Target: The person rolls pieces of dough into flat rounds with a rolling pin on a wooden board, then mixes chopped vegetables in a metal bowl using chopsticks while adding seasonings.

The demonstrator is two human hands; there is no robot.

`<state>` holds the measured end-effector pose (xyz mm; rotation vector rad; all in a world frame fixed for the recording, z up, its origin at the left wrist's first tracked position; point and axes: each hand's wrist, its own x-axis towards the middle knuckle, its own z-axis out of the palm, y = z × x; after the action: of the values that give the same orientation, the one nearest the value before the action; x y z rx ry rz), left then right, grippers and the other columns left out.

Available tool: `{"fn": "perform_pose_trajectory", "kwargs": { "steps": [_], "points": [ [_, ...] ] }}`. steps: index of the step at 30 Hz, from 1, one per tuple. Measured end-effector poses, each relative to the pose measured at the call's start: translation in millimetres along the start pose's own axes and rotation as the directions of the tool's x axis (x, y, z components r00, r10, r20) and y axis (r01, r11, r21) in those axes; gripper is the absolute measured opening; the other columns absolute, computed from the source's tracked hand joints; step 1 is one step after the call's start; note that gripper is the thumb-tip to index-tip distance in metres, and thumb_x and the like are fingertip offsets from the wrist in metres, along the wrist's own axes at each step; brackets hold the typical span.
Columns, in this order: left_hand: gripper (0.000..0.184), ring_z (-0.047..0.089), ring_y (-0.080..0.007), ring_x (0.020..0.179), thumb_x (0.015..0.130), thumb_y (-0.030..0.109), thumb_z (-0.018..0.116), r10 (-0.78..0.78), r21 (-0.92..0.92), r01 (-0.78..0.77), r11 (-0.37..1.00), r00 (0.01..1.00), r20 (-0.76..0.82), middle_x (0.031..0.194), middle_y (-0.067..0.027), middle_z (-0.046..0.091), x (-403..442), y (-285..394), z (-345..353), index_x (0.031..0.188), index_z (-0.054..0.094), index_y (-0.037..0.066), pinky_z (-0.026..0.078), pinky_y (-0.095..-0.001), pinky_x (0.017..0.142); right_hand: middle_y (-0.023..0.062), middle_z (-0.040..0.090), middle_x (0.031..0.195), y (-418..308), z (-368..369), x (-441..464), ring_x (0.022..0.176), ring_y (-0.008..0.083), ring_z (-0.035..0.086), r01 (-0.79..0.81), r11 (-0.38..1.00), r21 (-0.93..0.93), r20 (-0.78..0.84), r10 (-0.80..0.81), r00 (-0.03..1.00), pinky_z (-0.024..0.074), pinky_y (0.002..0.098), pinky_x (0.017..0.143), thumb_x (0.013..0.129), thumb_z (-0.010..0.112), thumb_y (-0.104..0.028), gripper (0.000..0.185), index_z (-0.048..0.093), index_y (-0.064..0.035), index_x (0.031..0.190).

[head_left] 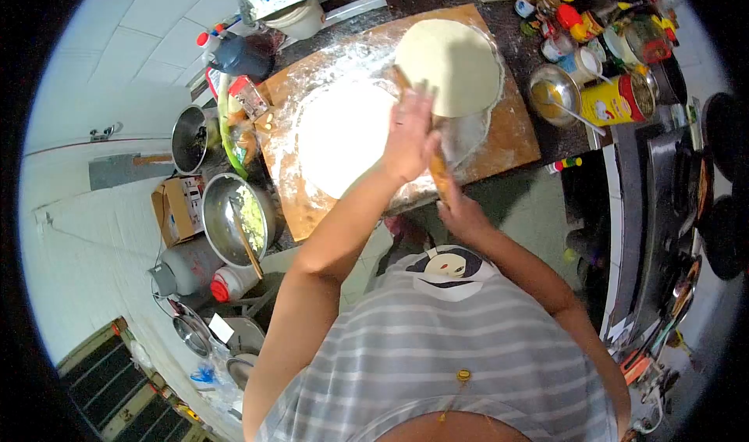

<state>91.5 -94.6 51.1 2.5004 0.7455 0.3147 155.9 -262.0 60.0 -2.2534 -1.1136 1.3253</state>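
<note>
My right hand [464,219] is wrapped round the near end of a wooden rolling pin [439,175]. My left hand [410,136] lies over the pin's middle, fingers stretched out and slightly blurred; whether its palm presses on the pin I cannot tell. Beyond the pin, to the right, a round flat sheet of dough [452,63] lies on a floured wooden board [511,134]. Left of my left hand is a large white round [343,142], probably another dough sheet, washed out by bright light. Loose flour [324,63] covers much of the board's left and far parts.
A steel bowl [214,243] with chopped pale-green vegetable and chopsticks stands left of the board, near a smaller dark-filled bowl [187,149]. To the right are a metal bowl [544,108] with a spoon, a yellow can [608,102] and several jars. A stove [663,208] runs along the right.
</note>
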Motion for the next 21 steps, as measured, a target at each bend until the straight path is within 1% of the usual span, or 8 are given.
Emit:
{"fn": "perform_pose_trajectory", "kwargs": {
  "steps": [1, 3, 5, 8, 11, 16, 18, 21],
  "points": [
    [0.063, 0.009, -0.0314, 0.138, 0.092, 0.039, 0.039, -0.158, -0.073, 0.151, 0.986, 0.981, -0.115, 0.148, -0.0182, 0.01, 2, -5, -6, 0.141, 0.02, 0.004, 0.006, -0.0493, 0.111, 0.0324, 0.057, 0.099, 1, -11, -3, 0.089, 0.0467, 0.057, -0.04, 0.999, 0.022, 0.002, 0.04, 0.999, 0.046, 0.049, 0.079, 0.084, 0.054, -0.022, 0.072, 0.013, -0.0022, 0.14],
    [0.063, 0.011, -0.0337, 0.137, 0.092, 0.041, 0.037, -0.331, 0.19, 0.361, 0.913, 0.928, -0.172, 0.147, -0.0193, 0.016, 3, -24, -27, 0.141, 0.02, 0.004, 0.008, -0.05, 0.11, 0.0334, 0.054, 0.106, 20, -31, 3, 0.095, 0.0464, 0.055, 0.037, 0.996, -0.082, -0.068, -0.043, 0.997, 0.0444, 0.0486, 0.083, 0.085, 0.054, -0.022, 0.071, 0.013, -0.0026, 0.14],
    [0.065, 0.01, -0.0326, 0.138, 0.093, 0.048, 0.03, -0.349, 0.387, 0.406, 0.828, 0.913, -0.21, 0.148, -0.0167, 0.015, -2, -77, -5, 0.143, 0.018, 0.009, 0.007, -0.0507, 0.11, 0.0335, 0.051, 0.111, 33, -45, 12, 0.1, 0.046, 0.053, 0.134, 0.974, -0.181, -0.172, -0.166, 0.971, 0.0431, 0.0479, 0.086, 0.085, 0.053, -0.021, 0.07, 0.014, -0.0028, 0.14],
    [0.067, 0.008, -0.0305, 0.138, 0.092, 0.054, 0.022, -0.432, 0.526, 0.362, 0.769, 0.902, 0.011, 0.15, -0.013, 0.011, 3, -84, -6, 0.144, 0.015, 0.013, 0.006, -0.052, 0.11, 0.0305, 0.05, 0.118, 36, -66, 26, 0.101, 0.0458, 0.053, 0.271, 0.907, -0.322, -0.331, -0.376, 0.865, 0.0423, 0.0475, 0.088, 0.086, 0.051, -0.022, 0.067, 0.016, -0.0038, 0.14],
    [0.07, 0.007, -0.0289, 0.139, 0.09, 0.059, 0.018, -0.425, 0.552, 0.321, 0.769, 0.903, 0.068, 0.151, -0.0093, 0.007, 1, -98, -17, 0.145, 0.014, 0.016, 0.004, -0.0524, 0.11, 0.028, 0.048, 0.122, 21, -93, 33, 0.1, 0.0446, 0.054, 0.185, 0.96, -0.209, -0.231, -0.232, 0.945, 0.0432, 0.0469, 0.087, 0.085, 0.05, -0.022, 0.068, 0.015, -0.0053, 0.141],
    [0.072, 0.014, -0.031, 0.137, 0.089, 0.059, 0.03, -0.542, 0.447, 0.562, 0.696, 0.819, -0.185, 0.149, -0.0115, 0.015, -37, -121, -27, 0.142, 0.022, 0.012, 0.008, -0.0539, 0.109, 0.0268, 0.05, 0.12, -26, -103, 66, 0.1, 0.0407, 0.056, 0.09, 0.918, -0.386, 0.084, -0.062, 0.995, 0.0453, 0.0451, 0.084, 0.083, 0.051, -0.018, 0.072, 0.012, -0.0045, 0.142],
    [0.072, 0.018, -0.0323, 0.136, 0.088, 0.058, 0.033, -0.539, 0.415, 0.597, 0.686, 0.801, -0.261, 0.148, -0.0118, 0.018, -51, -120, -26, 0.142, 0.023, 0.011, 0.008, -0.0542, 0.108, 0.026, 0.054, 0.114, 2, -75, 97, 0.095, 0.0401, 0.057, 0.386, 0.828, -0.407, -0.102, -0.461, 0.882, 0.0462, 0.045, 0.081, 0.083, 0.05, -0.016, 0.07, 0.012, -0.0028, 0.141],
    [0.072, 0.015, -0.0301, 0.137, 0.088, 0.058, 0.033, -0.643, 0.361, 0.666, 0.653, 0.739, -0.202, 0.148, -0.0116, 0.018, -64, -122, -30, 0.141, 0.024, 0.011, 0.006, -0.0531, 0.109, 0.0252, 0.055, 0.111, -23, -75, 119, 0.091, 0.0396, 0.057, 0.338, 0.842, -0.421, 0.056, -0.348, 0.936, 0.0464, 0.0445, 0.08, 0.084, 0.049, -0.014, 0.07, 0.011, -0.0015, 0.141]
  ]
}}
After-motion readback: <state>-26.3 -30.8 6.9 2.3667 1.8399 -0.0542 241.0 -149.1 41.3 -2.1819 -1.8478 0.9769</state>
